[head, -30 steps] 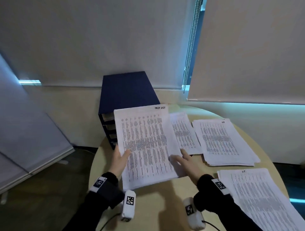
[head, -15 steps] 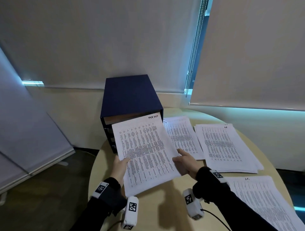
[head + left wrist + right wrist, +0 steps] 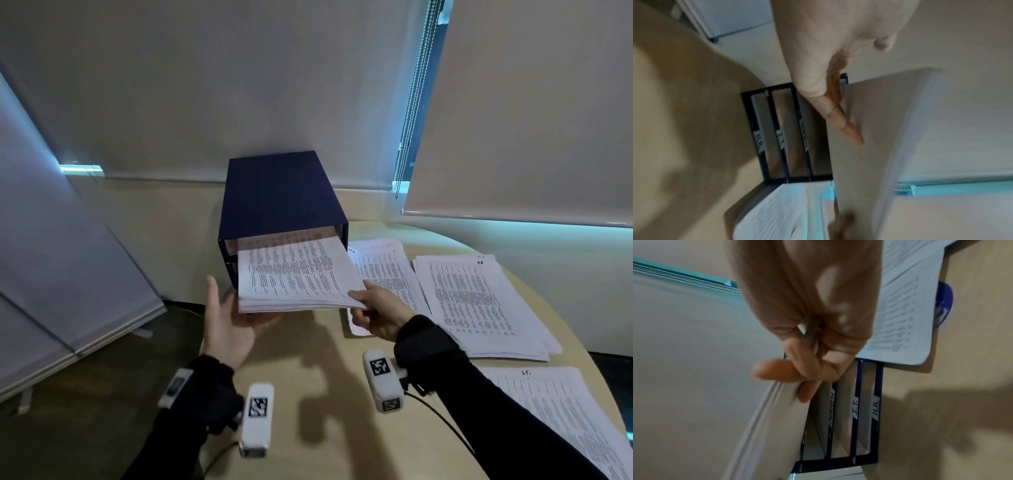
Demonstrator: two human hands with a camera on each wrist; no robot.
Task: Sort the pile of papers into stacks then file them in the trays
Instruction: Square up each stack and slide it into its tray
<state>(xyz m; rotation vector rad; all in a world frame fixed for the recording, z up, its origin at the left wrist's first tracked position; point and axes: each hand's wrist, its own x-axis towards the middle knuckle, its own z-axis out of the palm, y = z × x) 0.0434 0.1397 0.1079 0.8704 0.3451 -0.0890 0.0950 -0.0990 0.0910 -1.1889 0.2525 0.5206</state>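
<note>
Both hands hold your paper stack (image 3: 294, 274): right hand (image 3: 376, 313) pinching it, left hand (image 3: 227, 320) flat-fingered beneath; its far edge hides inside the tray unit (image 3: 281, 195).

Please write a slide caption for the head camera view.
Both hands slide a paper stack into the blue tray cabinet.

The far end of the paper stack (image 3: 294, 270) is hidden inside the tray cabinet (image 3: 281, 195) — its top label cannot be read. The left hand (image 3: 229, 318) has its fingers tucked out of sight under the stack. The nearest pile (image 3: 561, 418) runs off the picture's edge, and the left wrist view is blurred.
</note>
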